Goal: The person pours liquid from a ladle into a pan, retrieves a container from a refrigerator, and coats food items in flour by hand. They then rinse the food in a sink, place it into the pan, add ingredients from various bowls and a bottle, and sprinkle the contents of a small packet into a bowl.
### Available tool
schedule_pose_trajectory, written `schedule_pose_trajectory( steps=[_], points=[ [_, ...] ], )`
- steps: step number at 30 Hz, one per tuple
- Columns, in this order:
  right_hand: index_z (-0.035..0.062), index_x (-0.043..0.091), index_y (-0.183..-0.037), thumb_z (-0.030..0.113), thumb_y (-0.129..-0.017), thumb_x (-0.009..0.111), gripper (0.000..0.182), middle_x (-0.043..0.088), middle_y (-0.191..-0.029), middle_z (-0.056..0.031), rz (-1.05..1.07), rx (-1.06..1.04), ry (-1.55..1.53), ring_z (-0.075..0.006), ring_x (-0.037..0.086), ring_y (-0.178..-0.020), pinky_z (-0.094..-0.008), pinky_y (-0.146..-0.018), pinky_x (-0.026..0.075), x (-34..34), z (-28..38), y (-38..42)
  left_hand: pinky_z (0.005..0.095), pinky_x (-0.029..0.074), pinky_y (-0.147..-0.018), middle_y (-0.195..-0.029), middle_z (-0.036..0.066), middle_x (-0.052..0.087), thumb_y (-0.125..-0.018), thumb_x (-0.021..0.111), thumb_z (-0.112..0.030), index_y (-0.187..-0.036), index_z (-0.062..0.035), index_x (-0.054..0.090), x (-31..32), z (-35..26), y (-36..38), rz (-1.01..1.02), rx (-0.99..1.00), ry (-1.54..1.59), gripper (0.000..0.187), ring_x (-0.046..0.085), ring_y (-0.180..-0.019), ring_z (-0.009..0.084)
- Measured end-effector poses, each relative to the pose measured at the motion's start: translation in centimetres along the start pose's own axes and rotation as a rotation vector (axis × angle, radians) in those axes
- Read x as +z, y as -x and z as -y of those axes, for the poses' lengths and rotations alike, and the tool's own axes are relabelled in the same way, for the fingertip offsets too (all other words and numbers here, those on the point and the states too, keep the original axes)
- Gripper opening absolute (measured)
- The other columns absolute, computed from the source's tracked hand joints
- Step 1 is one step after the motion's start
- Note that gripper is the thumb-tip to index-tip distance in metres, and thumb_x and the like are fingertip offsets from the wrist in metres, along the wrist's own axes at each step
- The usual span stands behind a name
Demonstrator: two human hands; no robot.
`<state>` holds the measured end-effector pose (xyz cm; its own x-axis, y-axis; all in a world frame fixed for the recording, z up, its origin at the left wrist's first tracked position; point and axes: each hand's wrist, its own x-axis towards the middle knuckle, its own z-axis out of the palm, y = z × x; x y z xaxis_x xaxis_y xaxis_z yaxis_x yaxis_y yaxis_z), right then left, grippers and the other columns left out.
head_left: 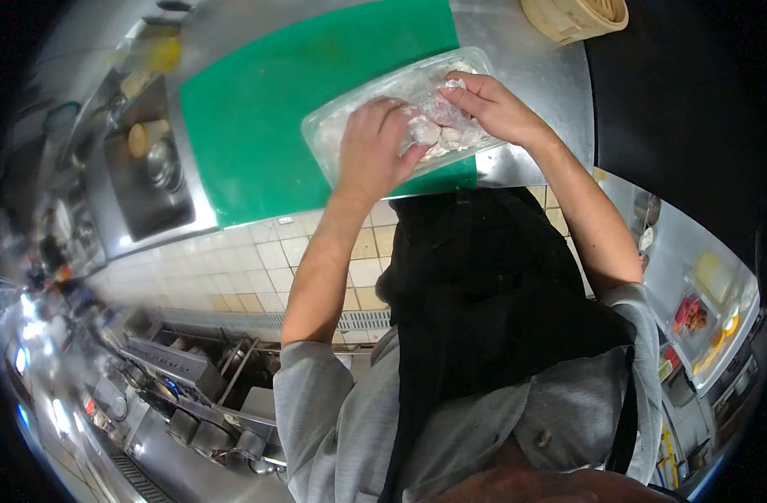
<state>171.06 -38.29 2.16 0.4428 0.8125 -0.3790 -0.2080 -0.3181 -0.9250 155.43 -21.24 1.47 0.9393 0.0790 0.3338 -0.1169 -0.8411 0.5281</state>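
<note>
A clear plastic tray [323, 139] lies at a slant across the right part of a green cutting board [258, 117]. White powder and pale, powder-coated pieces [424, 131] are inside it. My left hand [375, 147] reaches into the tray from the left, its fingers curled round a coated piece near the middle. On the right, my right hand [488, 105] pinches a pinkish, powdered piece [445, 111] between thumb and fingers, over the tray's right half. Powder sticks to the fingertips of both hands.
A bamboo steamer [572, 21] stands on the steel counter [530, 59] at the top right. To the left is a sink [145, 201] holding metalware. A black surface [668, 109] lies on the right, with food trays [710, 302] below it. Pots [207, 436] stand at the lower left.
</note>
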Motion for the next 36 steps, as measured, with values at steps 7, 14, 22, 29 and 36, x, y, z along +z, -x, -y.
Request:
schedule_pose_trajectory(
  steps=[7, 14, 22, 29, 36],
  points=[
    [0.0007, 0.065, -0.114, 0.026, -0.105, 0.051, 0.030, 0.068, -0.096, -0.0006, -0.041, -0.008, 0.009, -0.0074, 0.057, -0.090, -0.0257, -0.084, 0.048, 0.1, -0.2, 0.0, 0.0421, 0.046, -0.091, -0.116, 0.006, 0.061, -0.070, 0.081, -0.020, -0.105, -0.0119, 0.066, -0.9, 1.2, 0.2, 0.094, 0.235, -0.066, 0.039, 0.057, -0.111, 0.0279],
    [-0.0010, 0.064, -0.115, 0.025, -0.104, 0.052, 0.031, 0.068, -0.100, -0.0019, 0.009, -0.041, 0.019, -0.0081, 0.057, -0.092, -0.0258, -0.085, 0.048, -0.1, -0.5, 0.0, 0.0415, 0.045, -0.093, -0.118, 0.004, 0.060, -0.071, 0.078, -0.021, -0.105, -0.0121, 0.066, -1.2, 1.5, -1.4, 0.163, 0.187, -0.045, 0.037, 0.056, -0.113, 0.0275],
    [0.0004, 0.063, -0.118, 0.026, -0.104, 0.051, 0.031, 0.068, -0.103, -0.0053, -0.106, -0.093, 0.032, -0.0105, 0.057, -0.096, -0.0277, -0.088, 0.047, 0.3, -1.4, 0.0, 0.0427, 0.043, -0.098, -0.120, 0.007, 0.058, -0.069, 0.083, -0.030, -0.110, -0.0123, 0.065, -2.1, 0.4, -0.9, 0.181, 0.148, 0.001, 0.048, 0.054, -0.115, 0.0311],
    [-0.0007, 0.063, -0.118, 0.024, -0.104, 0.050, 0.031, 0.068, -0.101, -0.0050, -0.057, -0.090, 0.038, -0.0101, 0.057, -0.094, -0.0268, -0.086, 0.047, 0.1, -0.3, 0.4, 0.0423, 0.044, -0.097, -0.118, 0.006, 0.058, -0.071, 0.080, -0.023, -0.106, -0.0147, 0.067, -1.9, 2.2, -1.5, 0.183, 0.240, -0.027, 0.038, 0.055, -0.114, 0.0277],
    [-0.0003, 0.063, -0.114, 0.024, -0.105, 0.050, 0.030, 0.067, -0.098, -0.0033, -0.062, -0.101, 0.039, -0.0098, 0.056, -0.090, -0.0266, -0.083, 0.047, -0.3, -0.8, 0.6, 0.0392, 0.047, -0.094, -0.114, 0.002, 0.061, -0.069, 0.073, -0.014, -0.103, -0.0139, 0.067, -0.7, 1.5, -0.1, 0.136, 0.336, -0.095, 0.035, 0.057, -0.112, 0.0234]
  ],
)
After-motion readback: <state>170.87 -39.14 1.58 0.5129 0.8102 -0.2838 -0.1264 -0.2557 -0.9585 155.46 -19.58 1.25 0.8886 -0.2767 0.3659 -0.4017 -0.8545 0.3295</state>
